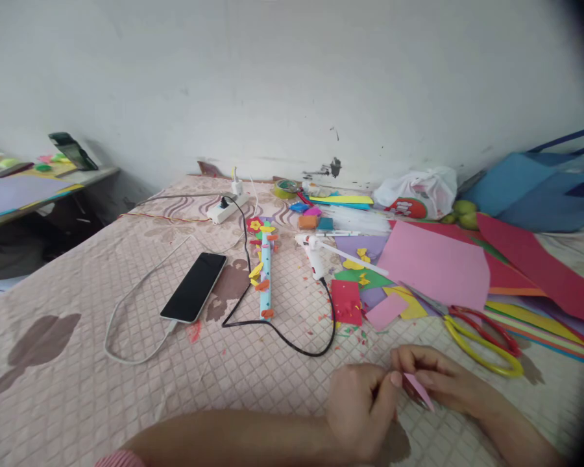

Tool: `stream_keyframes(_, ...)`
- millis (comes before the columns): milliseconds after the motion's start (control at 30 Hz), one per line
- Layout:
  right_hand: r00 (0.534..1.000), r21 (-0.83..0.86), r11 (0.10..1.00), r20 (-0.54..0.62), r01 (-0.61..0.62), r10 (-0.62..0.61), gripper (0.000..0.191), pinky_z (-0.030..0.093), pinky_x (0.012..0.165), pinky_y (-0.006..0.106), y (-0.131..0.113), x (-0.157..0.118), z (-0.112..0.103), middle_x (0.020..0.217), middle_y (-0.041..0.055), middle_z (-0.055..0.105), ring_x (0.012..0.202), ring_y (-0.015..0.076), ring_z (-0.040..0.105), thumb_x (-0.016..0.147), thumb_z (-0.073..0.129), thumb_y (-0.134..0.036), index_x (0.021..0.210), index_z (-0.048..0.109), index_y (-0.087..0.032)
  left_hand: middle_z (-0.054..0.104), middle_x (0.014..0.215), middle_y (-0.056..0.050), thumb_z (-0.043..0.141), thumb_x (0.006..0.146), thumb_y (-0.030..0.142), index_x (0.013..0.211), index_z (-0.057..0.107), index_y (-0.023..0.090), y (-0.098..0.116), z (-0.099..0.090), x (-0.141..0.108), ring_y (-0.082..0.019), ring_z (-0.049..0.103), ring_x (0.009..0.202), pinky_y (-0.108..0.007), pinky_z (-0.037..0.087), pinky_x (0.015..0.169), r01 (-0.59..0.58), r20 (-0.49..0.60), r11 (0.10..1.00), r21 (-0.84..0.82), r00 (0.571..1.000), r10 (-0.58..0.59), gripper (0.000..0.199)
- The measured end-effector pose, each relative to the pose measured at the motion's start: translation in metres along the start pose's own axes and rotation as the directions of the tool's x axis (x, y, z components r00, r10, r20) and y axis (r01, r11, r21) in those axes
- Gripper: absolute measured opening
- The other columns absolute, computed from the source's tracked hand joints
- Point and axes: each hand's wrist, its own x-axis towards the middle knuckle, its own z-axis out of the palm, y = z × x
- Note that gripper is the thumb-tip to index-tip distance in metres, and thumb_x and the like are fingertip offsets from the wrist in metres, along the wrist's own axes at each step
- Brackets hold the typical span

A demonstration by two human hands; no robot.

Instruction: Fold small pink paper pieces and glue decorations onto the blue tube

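Observation:
Near the front edge, my left hand is closed, its thumb and fingertips pinched at the near end of a small pink paper piece. My right hand grips the same pink piece between thumb and fingers, close beside the left. Beyond the hands lie a red paper square and a pink scrap. A white glue gun rests further back, a stick in its rear. Left of it stands a light blue strip with orange and yellow paper pieces on it.
Scissors with red and yellow handles lie right of my hands. A phone on a white cable is at left. Black cord loops from the glue gun to a power strip. Coloured sheets and a blue bag are at right.

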Motion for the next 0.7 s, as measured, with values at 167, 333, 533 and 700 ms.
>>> stream_keyframes(167, 1.0, -0.013, 1.0, 0.027, 0.014, -0.014, 0.04, 0.029, 0.052, 0.027, -0.0003, -0.0004, -0.0005, 0.065, -0.0004, 0.039, 0.057, 0.0133, 0.037, 0.073, 0.061, -0.055, 0.064, 0.045, -0.02, 0.054, 0.05, -0.003, 0.026, 0.091, 0.046, 0.052, 0.053, 0.016, 0.0003, 0.0, -0.0008, -0.012, 0.051, 0.05, -0.023, 0.033, 0.052, -0.02, -0.055, 1.0, -0.023, 0.998, 0.019, 0.055)
stream_keyframes(333, 0.998, -0.006, 0.999, 0.044, 0.046, -0.046, 0.037, 0.028, 0.053, 0.027, -0.0032, -0.0013, 0.0004, 0.065, -0.0009, 0.038, 0.059, 0.013, 0.037, 0.074, 0.063, -0.051, 0.066, 0.046, -0.019, 0.055, 0.051, -0.003, 0.026, 0.091, 0.047, 0.052, 0.052, 0.016, 0.0004, 0.0018, -0.0007, -0.012, 0.051, 0.051, -0.023, 0.034, 0.053, -0.023, -0.091, 0.999, -0.029, 0.996, 0.02, 0.056)
stream_keyframes(533, 0.994, 0.023, 0.997, 0.077, 0.072, -0.074, 0.037, 0.026, 0.052, 0.024, -0.006, 0.0, 0.0043, 0.065, -0.0013, 0.042, 0.057, 0.0116, 0.036, 0.073, 0.064, -0.05, 0.065, 0.046, -0.018, 0.053, 0.051, -0.003, 0.024, 0.09, 0.051, 0.052, 0.052, 0.015, -0.0003, 0.0034, -0.0002, -0.012, 0.05, 0.052, -0.024, 0.033, 0.054, -0.008, -0.088, 1.0, -0.02, 0.996, 0.006, 0.059)
stream_keyframes(700, 0.992, 0.062, 0.993, 0.068, 0.098, -0.103, 0.035, 0.026, 0.052, 0.023, -0.0052, 0.0014, 0.0044, 0.065, -0.0017, 0.042, 0.058, 0.0109, 0.037, 0.073, 0.066, -0.046, 0.066, 0.048, -0.017, 0.055, 0.054, -0.003, 0.023, 0.09, 0.053, 0.055, 0.052, 0.015, -0.0023, 0.0038, 0.002, -0.012, 0.05, 0.054, -0.024, 0.033, 0.055, 0.006, -0.072, 1.0, -0.012, 0.997, -0.007, 0.06)
